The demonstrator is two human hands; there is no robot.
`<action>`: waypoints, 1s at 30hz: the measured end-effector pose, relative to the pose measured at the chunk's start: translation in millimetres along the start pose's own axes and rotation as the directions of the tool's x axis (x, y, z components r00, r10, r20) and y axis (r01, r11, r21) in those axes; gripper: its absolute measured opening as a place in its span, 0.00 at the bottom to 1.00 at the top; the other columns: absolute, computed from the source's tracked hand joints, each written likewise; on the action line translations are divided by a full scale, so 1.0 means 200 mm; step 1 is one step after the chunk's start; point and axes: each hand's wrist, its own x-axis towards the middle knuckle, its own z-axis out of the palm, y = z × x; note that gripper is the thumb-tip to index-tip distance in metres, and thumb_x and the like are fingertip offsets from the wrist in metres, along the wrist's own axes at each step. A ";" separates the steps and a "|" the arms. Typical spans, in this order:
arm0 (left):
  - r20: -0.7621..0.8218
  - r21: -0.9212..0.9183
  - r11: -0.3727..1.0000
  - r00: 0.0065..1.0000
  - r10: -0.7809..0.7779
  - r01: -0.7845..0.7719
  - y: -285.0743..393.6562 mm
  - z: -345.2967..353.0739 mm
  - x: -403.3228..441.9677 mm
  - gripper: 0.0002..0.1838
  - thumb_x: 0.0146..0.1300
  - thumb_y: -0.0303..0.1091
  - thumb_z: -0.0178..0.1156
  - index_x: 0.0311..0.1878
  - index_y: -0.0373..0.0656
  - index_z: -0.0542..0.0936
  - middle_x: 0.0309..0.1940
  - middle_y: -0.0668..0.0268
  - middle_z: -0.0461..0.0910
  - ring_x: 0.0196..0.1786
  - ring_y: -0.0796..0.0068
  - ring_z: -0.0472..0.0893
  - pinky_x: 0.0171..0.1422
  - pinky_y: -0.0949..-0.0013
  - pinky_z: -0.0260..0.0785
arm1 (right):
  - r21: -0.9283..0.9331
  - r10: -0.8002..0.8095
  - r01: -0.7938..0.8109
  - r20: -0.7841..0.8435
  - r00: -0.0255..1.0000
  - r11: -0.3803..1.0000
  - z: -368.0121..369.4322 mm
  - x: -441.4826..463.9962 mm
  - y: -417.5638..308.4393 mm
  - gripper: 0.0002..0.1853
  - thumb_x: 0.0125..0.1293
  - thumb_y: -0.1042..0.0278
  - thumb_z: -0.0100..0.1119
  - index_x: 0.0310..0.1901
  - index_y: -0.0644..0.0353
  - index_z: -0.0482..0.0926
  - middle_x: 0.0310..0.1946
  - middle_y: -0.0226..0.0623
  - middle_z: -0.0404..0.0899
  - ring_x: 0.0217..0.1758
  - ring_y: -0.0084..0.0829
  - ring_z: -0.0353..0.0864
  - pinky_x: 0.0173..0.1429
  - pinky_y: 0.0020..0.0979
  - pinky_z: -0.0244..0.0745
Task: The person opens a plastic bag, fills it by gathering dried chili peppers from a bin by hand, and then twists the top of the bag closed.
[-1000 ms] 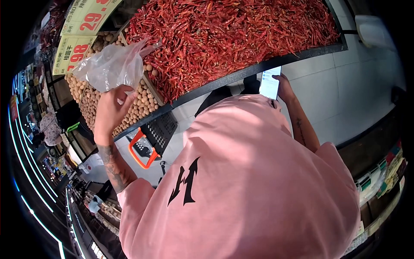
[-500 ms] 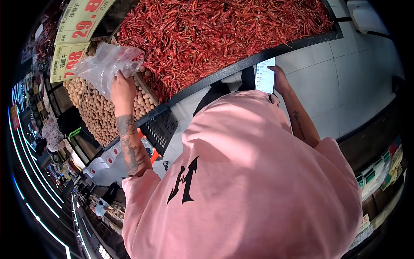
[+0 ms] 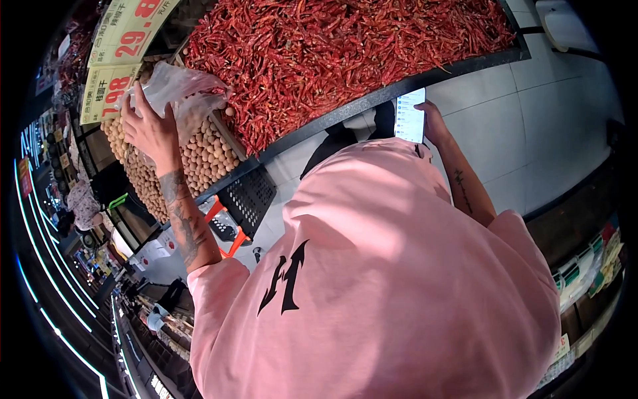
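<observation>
My left hand (image 3: 151, 130) is open with its fingers spread, above a bin of dried longans (image 3: 203, 156). Just beyond it, a clear plastic bag (image 3: 176, 86) lies crumpled at the divider between the longans and the dried red chillies (image 3: 332, 63). Whether a fingertip touches the bag I cannot tell. My right hand (image 3: 433, 122) is closed around a smartphone (image 3: 410, 116) with a lit screen, held low beside the bin's front edge, thumb over the screen's side.
Price signs (image 3: 106, 93) stand at the bins' left side. A black shopping basket with orange parts (image 3: 246, 196) is below the longans. A black rim (image 3: 399, 90) edges the chilli bin, with pale floor tiles (image 3: 492, 126) beyond. Other people are far off at left.
My left hand has let go of the plastic bag and moved left, its fingers opening out. The bag has settled slightly to the right. My right hand still holds the smartphone in much the same place.
</observation>
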 end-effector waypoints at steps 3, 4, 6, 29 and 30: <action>0.106 0.286 0.935 0.977 0.187 -0.211 -0.02 0.03 0.02 0.30 0.55 0.41 0.71 0.63 0.61 0.76 0.59 0.66 0.74 0.59 0.58 0.74 0.58 0.56 0.67 | -0.034 -0.011 0.011 0.008 1.000 0.999 0.01 0.00 0.00 0.19 0.61 0.72 0.53 0.54 0.69 0.71 0.46 0.42 0.80 0.49 0.37 0.82 0.58 0.38 0.78; 0.106 0.288 0.935 0.977 0.185 -0.209 -0.08 0.09 0.02 0.30 0.55 0.41 0.71 0.63 0.61 0.76 0.59 0.66 0.74 0.59 0.58 0.74 0.58 0.56 0.67 | -0.014 -0.007 0.007 0.011 1.000 1.000 0.00 0.00 0.00 0.19 0.60 0.73 0.52 0.54 0.69 0.70 0.46 0.43 0.80 0.49 0.37 0.82 0.58 0.38 0.78; 0.281 0.024 0.978 0.941 0.191 -0.206 -0.15 0.17 0.05 0.15 0.61 0.39 0.65 0.52 0.55 0.82 0.52 0.66 0.79 0.54 0.59 0.78 0.52 0.58 0.70 | 0.006 -0.004 0.004 0.013 1.000 1.000 0.00 0.00 0.00 0.20 0.59 0.75 0.52 0.54 0.70 0.70 0.46 0.43 0.79 0.49 0.38 0.82 0.59 0.38 0.78; 0.357 -0.205 0.958 0.926 -0.120 0.203 -0.12 -0.01 0.06 0.12 0.61 0.42 0.65 0.43 0.45 0.81 0.27 0.54 0.83 0.35 0.49 0.84 0.39 0.52 0.76 | 0.111 0.118 -0.119 0.015 0.993 0.987 -0.06 0.10 0.07 0.20 0.66 0.61 0.51 0.55 0.65 0.74 0.46 0.40 0.81 0.51 0.38 0.81 0.59 0.38 0.74; 0.347 -0.235 0.942 0.926 -0.151 0.241 -0.09 -0.11 0.06 0.15 0.59 0.42 0.68 0.44 0.45 0.80 0.26 0.56 0.83 0.33 0.51 0.84 0.37 0.53 0.75 | 0.105 0.100 -0.099 0.001 0.995 0.989 -0.07 0.09 0.07 0.22 0.67 0.60 0.50 0.56 0.67 0.73 0.47 0.42 0.82 0.52 0.41 0.81 0.61 0.39 0.73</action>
